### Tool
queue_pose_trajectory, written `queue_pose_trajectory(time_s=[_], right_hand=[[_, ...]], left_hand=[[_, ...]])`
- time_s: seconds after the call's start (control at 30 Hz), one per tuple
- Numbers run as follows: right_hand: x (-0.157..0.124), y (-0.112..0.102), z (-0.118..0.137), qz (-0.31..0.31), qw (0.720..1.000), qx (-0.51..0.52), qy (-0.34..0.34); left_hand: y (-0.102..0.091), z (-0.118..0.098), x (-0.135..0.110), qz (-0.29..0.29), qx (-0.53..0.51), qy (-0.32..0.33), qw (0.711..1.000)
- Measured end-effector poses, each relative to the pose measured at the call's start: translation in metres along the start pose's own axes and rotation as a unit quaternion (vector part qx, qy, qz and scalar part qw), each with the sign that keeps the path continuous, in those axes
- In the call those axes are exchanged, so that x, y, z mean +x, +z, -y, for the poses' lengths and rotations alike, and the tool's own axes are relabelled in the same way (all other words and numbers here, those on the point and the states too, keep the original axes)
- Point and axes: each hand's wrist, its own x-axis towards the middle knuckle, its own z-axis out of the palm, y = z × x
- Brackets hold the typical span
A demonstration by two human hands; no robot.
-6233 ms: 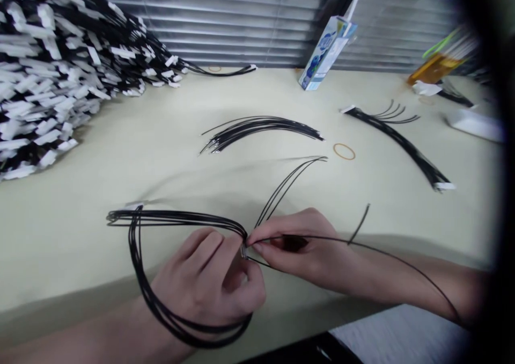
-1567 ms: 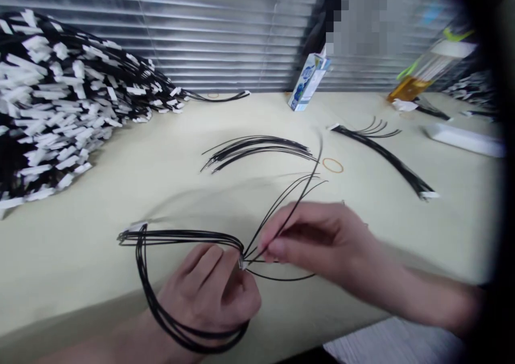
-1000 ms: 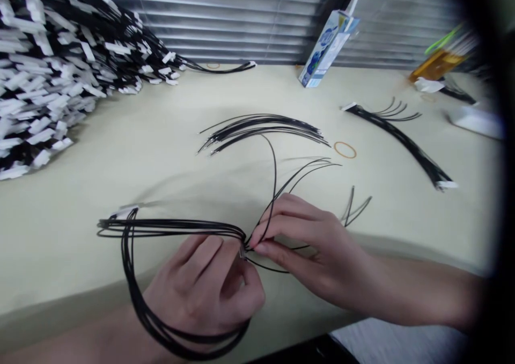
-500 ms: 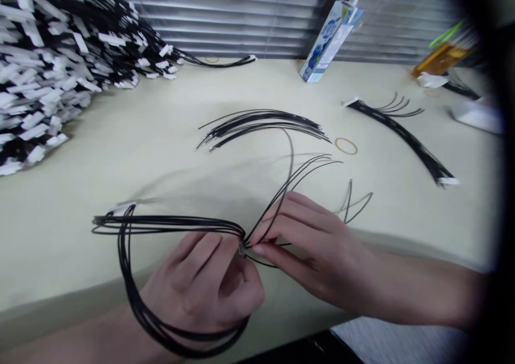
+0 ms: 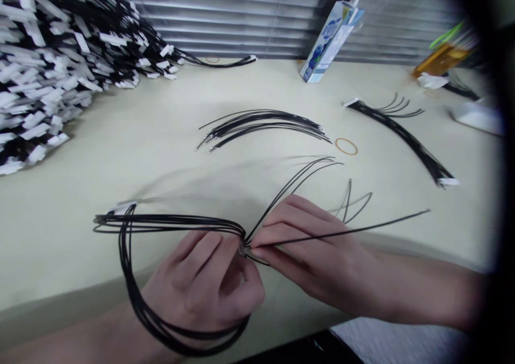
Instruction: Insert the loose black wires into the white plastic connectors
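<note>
My left hand (image 5: 205,286) is closed on a small connector (image 5: 242,249) at the near table edge. A looped bundle of black wires (image 5: 132,278) runs from the connector out to the left and back around my left wrist. My right hand (image 5: 309,251) pinches a single black wire (image 5: 346,231) by its end, right at the connector; the rest of that wire sticks out to the right over the back of the hand. Several more loose wires (image 5: 298,179) fan up and right from the connector.
A loose fan of black wires (image 5: 261,125) lies mid-table beside a rubber band (image 5: 346,146). A bundled harness (image 5: 406,141) lies to the right, and a big heap of white-tagged harnesses (image 5: 52,58) at the left. A carton (image 5: 330,36) leans against the blinds.
The single wire in my right hand has swung from arching up over the table to pointing out to the right. My left hand has kept its hold on the connector.
</note>
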Motion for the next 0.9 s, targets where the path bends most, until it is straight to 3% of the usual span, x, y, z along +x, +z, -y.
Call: queue_pose_trajectory(time_s=[0.17,0.9], right_hand=[[-0.0041,0.0040,-0.0020,-0.036,0.999,0.018,0.007],[-0.0017,0.0018,-0.0011,-0.004,0.999,0.032,0.002]], left_hand=[[0.0004,-0.0002,0.0008,-0.002,-0.005,0.000,1.000],[-0.0001,-0.0012,0.0015,-0.002,-0.002,-0.001,1.000]])
